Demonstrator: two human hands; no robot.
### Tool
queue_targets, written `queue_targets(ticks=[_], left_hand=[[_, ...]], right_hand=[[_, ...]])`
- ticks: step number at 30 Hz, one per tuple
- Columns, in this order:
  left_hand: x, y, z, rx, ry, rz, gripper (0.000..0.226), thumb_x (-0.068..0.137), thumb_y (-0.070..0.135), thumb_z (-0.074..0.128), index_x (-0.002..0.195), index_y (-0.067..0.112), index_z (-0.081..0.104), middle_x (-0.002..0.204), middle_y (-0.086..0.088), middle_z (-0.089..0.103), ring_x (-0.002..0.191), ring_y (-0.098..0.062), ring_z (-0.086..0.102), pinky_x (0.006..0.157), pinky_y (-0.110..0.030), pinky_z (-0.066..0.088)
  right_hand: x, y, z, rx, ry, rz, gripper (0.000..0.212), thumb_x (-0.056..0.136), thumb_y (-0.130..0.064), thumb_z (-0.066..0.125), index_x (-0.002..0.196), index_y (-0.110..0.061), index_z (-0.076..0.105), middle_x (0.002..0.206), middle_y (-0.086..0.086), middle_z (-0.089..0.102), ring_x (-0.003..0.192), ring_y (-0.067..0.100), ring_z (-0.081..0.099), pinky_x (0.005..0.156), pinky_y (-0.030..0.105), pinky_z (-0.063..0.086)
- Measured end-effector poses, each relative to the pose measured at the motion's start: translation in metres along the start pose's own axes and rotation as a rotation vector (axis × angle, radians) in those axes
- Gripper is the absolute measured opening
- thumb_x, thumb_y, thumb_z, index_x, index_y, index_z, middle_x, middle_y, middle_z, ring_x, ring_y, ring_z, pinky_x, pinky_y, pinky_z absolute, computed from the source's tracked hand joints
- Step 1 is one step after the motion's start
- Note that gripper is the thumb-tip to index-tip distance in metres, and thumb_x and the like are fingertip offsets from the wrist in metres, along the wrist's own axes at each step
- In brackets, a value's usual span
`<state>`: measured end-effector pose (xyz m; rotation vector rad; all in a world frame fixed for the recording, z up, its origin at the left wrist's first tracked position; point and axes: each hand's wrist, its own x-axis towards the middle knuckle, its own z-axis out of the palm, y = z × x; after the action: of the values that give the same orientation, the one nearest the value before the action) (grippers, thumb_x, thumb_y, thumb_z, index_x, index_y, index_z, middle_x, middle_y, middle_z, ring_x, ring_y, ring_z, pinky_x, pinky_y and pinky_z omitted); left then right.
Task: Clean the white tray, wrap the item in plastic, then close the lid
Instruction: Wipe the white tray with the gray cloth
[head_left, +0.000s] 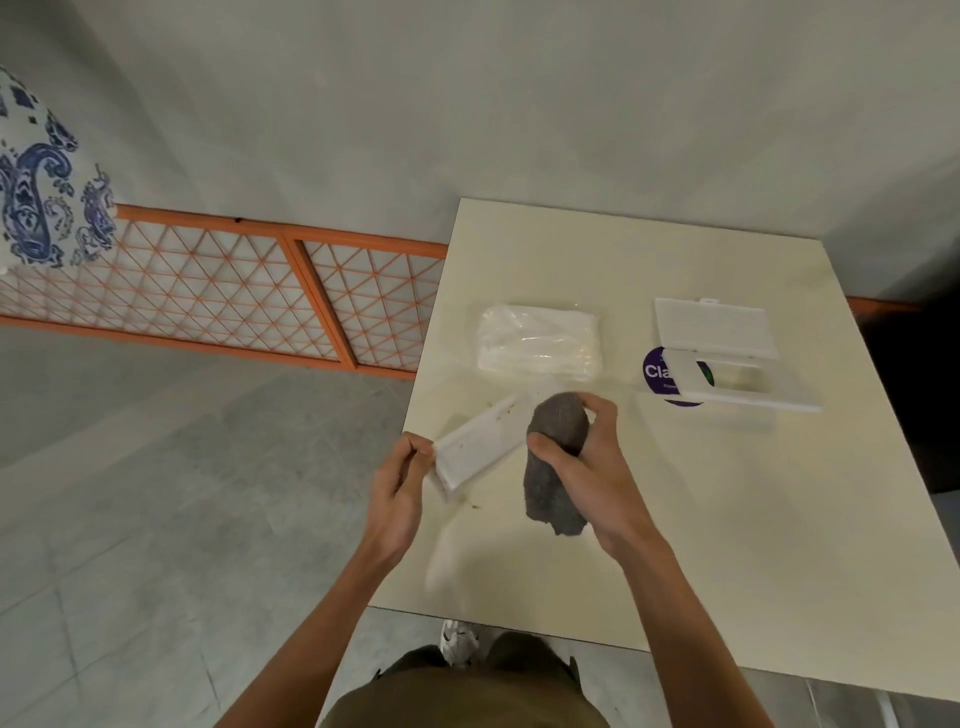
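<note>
Right hand (582, 462) presses grey cloth (556, 457) against white tray (480, 444).

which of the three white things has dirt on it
The tray in the left hand: brown specks dot it. The plastic pack and open case look clean.

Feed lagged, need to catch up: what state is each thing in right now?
white tray: brown specks on it, left hand grips its near end
grey cloth: bunched in right hand, against the tray
white bundle: in clear plastic, lying on the table, untouched
lid: open, flipped back from the white box
</note>
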<state>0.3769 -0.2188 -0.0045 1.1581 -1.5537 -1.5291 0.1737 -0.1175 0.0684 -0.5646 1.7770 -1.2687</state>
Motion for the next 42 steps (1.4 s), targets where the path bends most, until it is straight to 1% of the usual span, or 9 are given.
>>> queue_targets(ticks=[7, 10, 14, 19, 23, 29, 35, 39, 42], left_hand=[[0.005, -0.015, -0.008, 0.047, -0.029, -0.002, 0.018, 0.107, 0.016, 0.049, 0.093, 0.01, 0.058, 0.086, 0.006, 0.059, 0.081, -0.008, 0.052, 0.072, -0.021, 0.039], [0.005, -0.014, -0.01, 0.07, -0.037, -0.004, 0.02, 0.106, 0.028, 0.05, 0.099, 0.014, 0.063, 0.092, 0.006, 0.065, 0.087, -0.011, 0.058, 0.076, -0.028, 0.044], [-0.007, -0.011, -0.014, 0.128, -0.065, 0.026, 0.025, 0.103, 0.037, 0.062, 0.125, 0.024, 0.061, 0.119, 0.013, 0.068, 0.117, -0.01, 0.063, 0.099, -0.024, 0.053], [-0.013, -0.022, -0.018, 0.391, -0.088, 0.097, 0.079, 0.079, 0.045, 0.089, 0.144, 0.031, 0.046, 0.139, 0.02, 0.055, 0.128, 0.005, 0.052, 0.103, -0.011, 0.044], [-0.01, -0.021, -0.017, 0.434, -0.027, 0.155, 0.073, 0.077, 0.042, 0.091, 0.139, 0.028, 0.054, 0.133, 0.018, 0.062, 0.123, 0.005, 0.057, 0.101, -0.012, 0.048], [-0.007, -0.021, -0.017, 0.417, -0.013, 0.197, 0.066, 0.076, 0.027, 0.094, 0.133, 0.017, 0.062, 0.125, 0.015, 0.071, 0.116, 0.002, 0.066, 0.099, -0.023, 0.054], [-0.001, -0.018, -0.02, 0.495, -0.026, 0.234, 0.066, 0.076, 0.038, 0.092, 0.135, 0.023, 0.065, 0.124, 0.015, 0.072, 0.112, -0.001, 0.067, 0.096, -0.019, 0.054], [0.0, -0.01, -0.02, 0.47, -0.039, 0.246, 0.062, 0.077, 0.033, 0.093, 0.132, 0.026, 0.067, 0.117, 0.037, 0.066, 0.11, 0.008, 0.066, 0.095, -0.016, 0.053], [0.0, -0.01, -0.019, 0.44, -0.076, 0.273, 0.061, 0.075, 0.024, 0.094, 0.131, 0.022, 0.069, 0.117, 0.037, 0.066, 0.111, 0.01, 0.065, 0.096, -0.013, 0.051]], right_hand=[[0.015, -0.004, 0.007, -0.151, -0.062, -0.101, 0.04, 0.099, -0.02, 0.075, 0.126, -0.038, 0.05, 0.116, -0.003, 0.066, 0.101, 0.01, 0.069, 0.074, 0.025, 0.054], [0.018, -0.002, 0.013, -0.122, -0.046, -0.144, 0.031, 0.094, -0.026, 0.08, 0.119, -0.038, 0.066, 0.113, -0.003, 0.07, 0.1, 0.023, 0.072, 0.063, 0.035, 0.056], [0.015, 0.006, 0.026, -0.001, -0.045, -0.125, 0.03, 0.087, -0.034, 0.085, 0.113, -0.028, 0.071, 0.109, 0.003, 0.074, 0.105, 0.033, 0.073, 0.089, 0.056, 0.063], [0.011, 0.013, 0.036, -0.473, 0.078, -0.447, 0.034, 0.09, -0.01, 0.082, 0.114, -0.032, 0.071, 0.104, -0.008, 0.068, 0.095, 0.006, 0.066, 0.081, 0.013, 0.051], [0.013, 0.013, 0.059, -0.652, 0.105, -0.561, 0.039, 0.093, -0.019, 0.082, 0.129, -0.029, 0.069, 0.118, -0.002, 0.052, 0.097, 0.006, 0.059, 0.088, -0.001, 0.041], [0.004, 0.04, 0.094, -0.807, -0.079, -0.669, 0.03, 0.106, -0.04, 0.063, 0.133, -0.028, 0.068, 0.119, -0.001, 0.051, 0.096, 0.018, 0.066, 0.085, 0.038, 0.063], [0.022, 0.045, 0.07, -0.785, 0.05, -0.752, 0.023, 0.101, -0.021, 0.074, 0.124, -0.018, 0.078, 0.128, 0.0, 0.053, 0.088, 0.008, 0.062, 0.085, 0.019, 0.056], [0.017, 0.054, 0.084, -0.73, 0.047, -0.75, 0.03, 0.109, -0.027, 0.058, 0.133, -0.012, 0.069, 0.126, -0.037, 0.051, 0.104, -0.011, 0.056, 0.095, 0.02, 0.055], [0.003, 0.06, 0.087, -0.845, -0.023, -0.843, 0.036, 0.112, -0.033, 0.054, 0.14, -0.014, 0.067, 0.138, -0.009, 0.055, 0.114, 0.002, 0.062, 0.098, 0.021, 0.058]])
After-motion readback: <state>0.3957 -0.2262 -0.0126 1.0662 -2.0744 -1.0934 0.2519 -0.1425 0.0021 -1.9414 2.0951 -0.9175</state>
